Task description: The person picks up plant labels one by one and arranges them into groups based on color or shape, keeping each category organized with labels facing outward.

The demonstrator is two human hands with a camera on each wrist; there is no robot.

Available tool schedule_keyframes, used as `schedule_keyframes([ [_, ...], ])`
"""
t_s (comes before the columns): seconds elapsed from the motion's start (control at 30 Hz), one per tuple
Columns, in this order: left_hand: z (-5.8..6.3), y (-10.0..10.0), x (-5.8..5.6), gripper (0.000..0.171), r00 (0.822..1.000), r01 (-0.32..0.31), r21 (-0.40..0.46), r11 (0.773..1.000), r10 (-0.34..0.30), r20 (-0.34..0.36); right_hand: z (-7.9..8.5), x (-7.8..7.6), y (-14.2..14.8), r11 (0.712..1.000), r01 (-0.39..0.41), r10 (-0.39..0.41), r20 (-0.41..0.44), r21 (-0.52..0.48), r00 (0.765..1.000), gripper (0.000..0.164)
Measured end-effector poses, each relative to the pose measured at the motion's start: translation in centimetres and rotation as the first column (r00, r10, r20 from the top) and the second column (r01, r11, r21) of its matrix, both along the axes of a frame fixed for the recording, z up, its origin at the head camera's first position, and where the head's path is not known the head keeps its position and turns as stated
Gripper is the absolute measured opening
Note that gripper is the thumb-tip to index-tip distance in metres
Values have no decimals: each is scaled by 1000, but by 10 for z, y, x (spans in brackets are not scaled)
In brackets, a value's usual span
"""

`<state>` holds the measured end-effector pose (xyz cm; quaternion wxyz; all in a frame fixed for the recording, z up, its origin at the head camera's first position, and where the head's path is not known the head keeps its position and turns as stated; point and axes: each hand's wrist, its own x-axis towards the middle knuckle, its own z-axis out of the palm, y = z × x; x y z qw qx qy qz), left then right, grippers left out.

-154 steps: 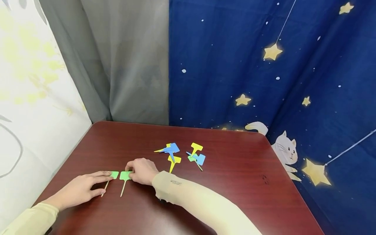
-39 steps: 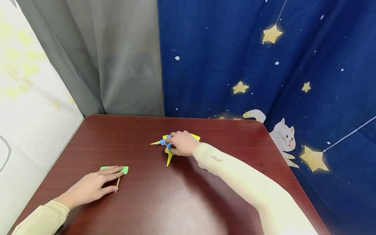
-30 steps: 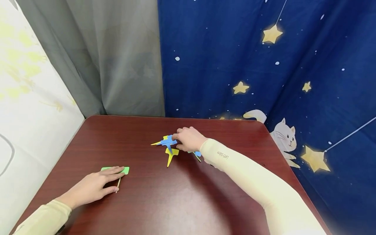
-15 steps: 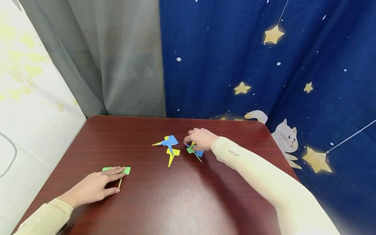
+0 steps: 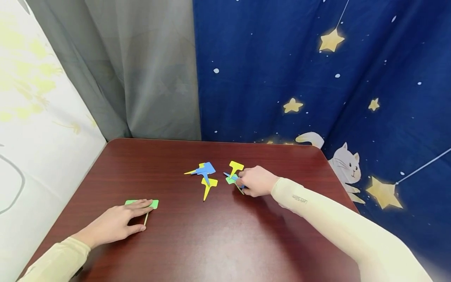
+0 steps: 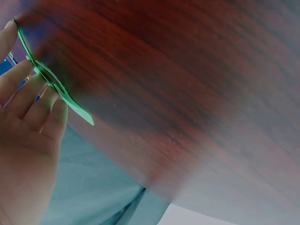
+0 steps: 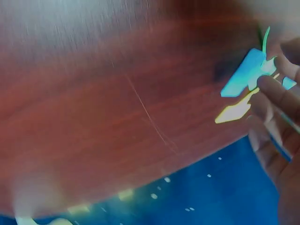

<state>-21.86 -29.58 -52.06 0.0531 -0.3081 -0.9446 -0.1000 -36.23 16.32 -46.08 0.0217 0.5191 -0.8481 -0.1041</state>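
My left hand (image 5: 114,221) rests on green T-shaped plant labels (image 5: 154,204) at the table's left, fingers nearly straight across their heads and thumb by a stem. From the left wrist, the green labels (image 6: 77,108) show edge-on along the fingertips. My right hand (image 5: 258,181) is low over the right-hand cluster, its fingertips at a blue plant label (image 7: 243,75) that it mostly covers in the head view. Between thumb and index finger a gap shows in the right wrist view. Beside these fingers lie a green label (image 5: 230,179) and a yellow label (image 5: 236,166).
Left of that cluster, a blue label (image 5: 208,167) lies in a small overlapping pile with yellow. A yellow label (image 5: 208,184) points toward the front. The dark red table (image 5: 197,243) backs onto a grey curtain (image 5: 158,78) and a blue starry curtain (image 5: 253,78).
My right hand has moved right and nearer, from the blue-and-yellow pile over the yellow label to the blue label. The left hand stays on the green labels, which earlier lay apart.
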Motion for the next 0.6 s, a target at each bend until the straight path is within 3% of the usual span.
schedule_keyframes([
  [0.1, 1, -1, 0, 58, 1000, -4, 0, 1000, 4, -6, -2, 6, 3, 992, 119, -117, 36, -47, 992, 12],
  [0.27, 0, -1, 0, 58, 1000, -9, -8, 1000, 9, 9, -9, 16, 5, 954, 299, -294, 114, -29, 949, 27],
  [0.6, 3, 1, 0, 58, 1000, -9, 5, 1000, 9, 27, -24, 25, -2, 907, 416, -408, 110, -64, 906, 35],
])
